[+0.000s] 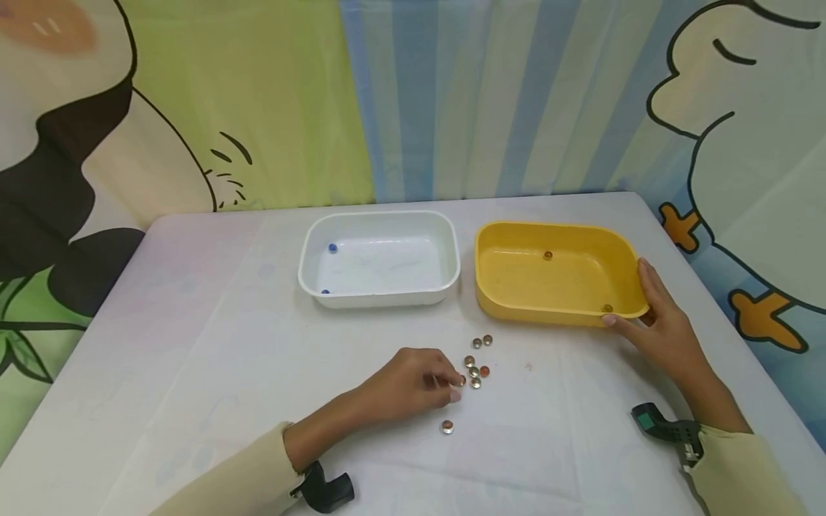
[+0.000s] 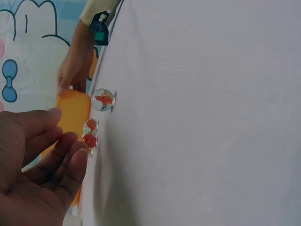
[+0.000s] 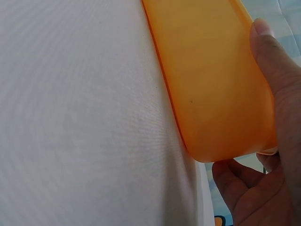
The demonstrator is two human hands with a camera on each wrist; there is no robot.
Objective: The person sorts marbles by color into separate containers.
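Glass beads [image 1: 474, 372] lie in a loose cluster on the desk [image 1: 193, 344], near the front of the yellow tray [image 1: 535, 312], with a lone bead [image 1: 447, 427] nearer the person. From where I stand, the left hand [image 1: 403, 387] is narrowly parted, thumb and fingertips apart right at a reddish bead [image 1: 462, 380]; whether they touch it I can't tell. Such beads look light, hard and smooth, so I'd expect them to slip or roll if squeezed off-centre; a soft pinch across opposite sides should suit. The right hand [image 1: 667, 344] grips the yellow tray's near right corner. That tray looks light and fairly stiff, easily steadied by its rim. Two amber beads [image 1: 548, 255] sit inside; the white tray [image 1: 387, 300] beside it holds two blue beads [image 1: 332, 248].
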